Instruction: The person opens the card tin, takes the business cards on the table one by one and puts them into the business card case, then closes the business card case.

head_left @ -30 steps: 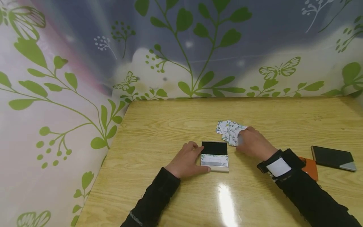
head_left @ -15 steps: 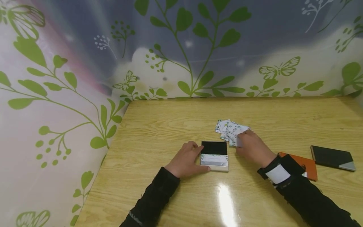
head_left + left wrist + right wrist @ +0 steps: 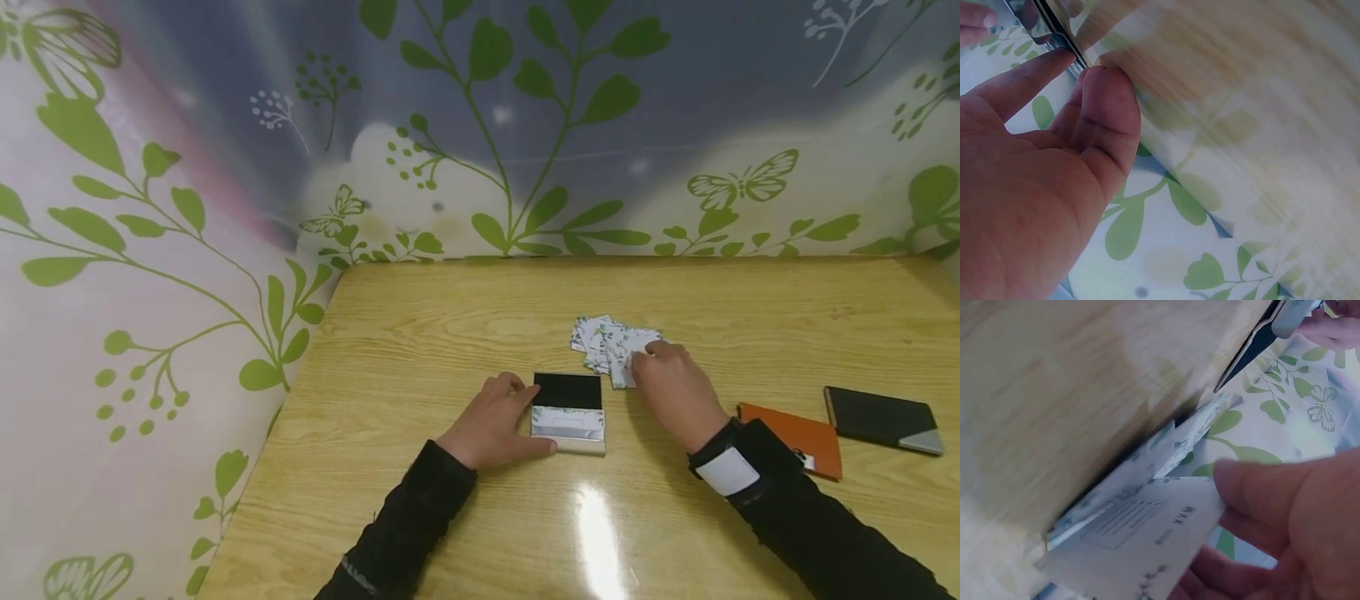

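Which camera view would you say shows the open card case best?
The head view: the whole open card case shows, with the left hand at its side. The left wrist view shows only its edge; the right wrist view, a blurred corner.

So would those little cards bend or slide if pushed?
The cards look thin, so probably light and slightly bendy. They lie fanned and overlapping on the glossy table, so a push likely slides them apart. The right hand lifts one by its edge.
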Tool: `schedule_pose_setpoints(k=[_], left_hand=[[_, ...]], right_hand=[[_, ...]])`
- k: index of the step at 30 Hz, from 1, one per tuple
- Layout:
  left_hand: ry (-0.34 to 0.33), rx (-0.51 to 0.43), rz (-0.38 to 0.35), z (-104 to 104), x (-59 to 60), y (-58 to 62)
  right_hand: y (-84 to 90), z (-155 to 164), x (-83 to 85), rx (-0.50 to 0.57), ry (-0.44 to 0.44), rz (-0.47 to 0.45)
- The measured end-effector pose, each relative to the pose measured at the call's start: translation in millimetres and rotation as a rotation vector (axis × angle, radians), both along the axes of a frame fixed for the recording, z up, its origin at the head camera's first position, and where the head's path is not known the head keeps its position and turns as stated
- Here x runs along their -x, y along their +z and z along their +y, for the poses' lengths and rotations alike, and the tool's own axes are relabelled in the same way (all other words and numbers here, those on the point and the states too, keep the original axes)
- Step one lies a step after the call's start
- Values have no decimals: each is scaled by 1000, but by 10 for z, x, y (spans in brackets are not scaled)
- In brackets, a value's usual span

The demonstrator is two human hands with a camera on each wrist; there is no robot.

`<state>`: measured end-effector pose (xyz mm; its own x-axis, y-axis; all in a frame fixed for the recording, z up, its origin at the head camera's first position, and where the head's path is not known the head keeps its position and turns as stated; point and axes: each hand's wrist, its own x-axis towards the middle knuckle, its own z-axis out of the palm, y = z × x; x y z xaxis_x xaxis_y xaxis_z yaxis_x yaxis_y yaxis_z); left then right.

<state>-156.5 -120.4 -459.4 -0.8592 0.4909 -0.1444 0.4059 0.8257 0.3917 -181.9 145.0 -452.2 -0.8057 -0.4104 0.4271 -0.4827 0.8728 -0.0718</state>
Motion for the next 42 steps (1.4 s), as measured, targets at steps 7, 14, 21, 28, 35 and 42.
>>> schedule_pose_setpoints(k=[7,14,21,28,35,42], left_hand=[[3,7,3,-4,14,18],[-16,-1,14,1,21,-27],[-17,-10,15,-3,25,-32],[-19,-32,26,-12,24,-27],[-23,-31,35,-10,21,-22],[-20,-29,32,-6,18,-28]], right_hand=[[130,-64,122,264,25,-173],[216,-185,199,431,86,-545],[188,-347,205,424,188,-742],[96,-498,172,365,278,-701],[35,-595,133,326,281,-690],[16,-624,121,292,292,-626]])
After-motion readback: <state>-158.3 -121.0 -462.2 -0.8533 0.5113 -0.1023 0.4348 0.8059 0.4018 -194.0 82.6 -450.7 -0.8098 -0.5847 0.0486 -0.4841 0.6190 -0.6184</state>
